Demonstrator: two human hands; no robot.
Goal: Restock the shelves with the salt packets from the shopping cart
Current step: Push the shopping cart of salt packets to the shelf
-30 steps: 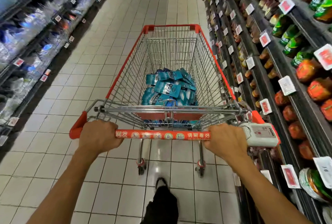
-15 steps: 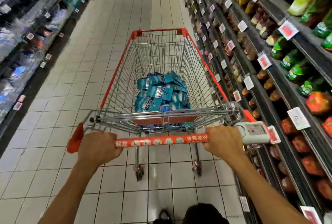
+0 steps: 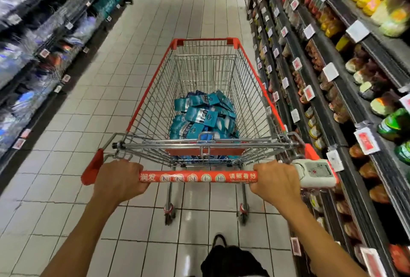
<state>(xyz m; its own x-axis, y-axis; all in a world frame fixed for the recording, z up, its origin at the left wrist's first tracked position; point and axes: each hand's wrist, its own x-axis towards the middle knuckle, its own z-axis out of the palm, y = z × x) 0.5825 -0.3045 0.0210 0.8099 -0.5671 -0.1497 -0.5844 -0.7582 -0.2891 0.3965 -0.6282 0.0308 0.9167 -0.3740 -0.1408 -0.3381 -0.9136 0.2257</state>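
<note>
1. While I am looking down the aisle, my left hand point(image 3: 118, 180) is gripping the red handle point(image 3: 198, 176) of the shopping cart point(image 3: 248, 77), my fingers point(image 3: 145, 185) clenching round the bar at 9 o'clock.
2. My right hand point(image 3: 275, 182) is grasping the same handle at 3 o'clock, fingers curling under it, just beside a white device point(image 3: 316, 173) sitting at the bar's end.
3. The teal salt packets point(image 3: 203, 117) are lying heaped in the cart's basket, at 12 o'clock from my hands.
4. Shelves point(image 3: 346, 90) of jars are running along at 2 o'clock, close beside the cart; blurred shelving point(image 3: 44, 39) is standing at 10 o'clock across the tiled floor point(image 3: 155, 32).
5. My dark shoe point(image 3: 219, 241) is showing at 6 o'clock.
</note>
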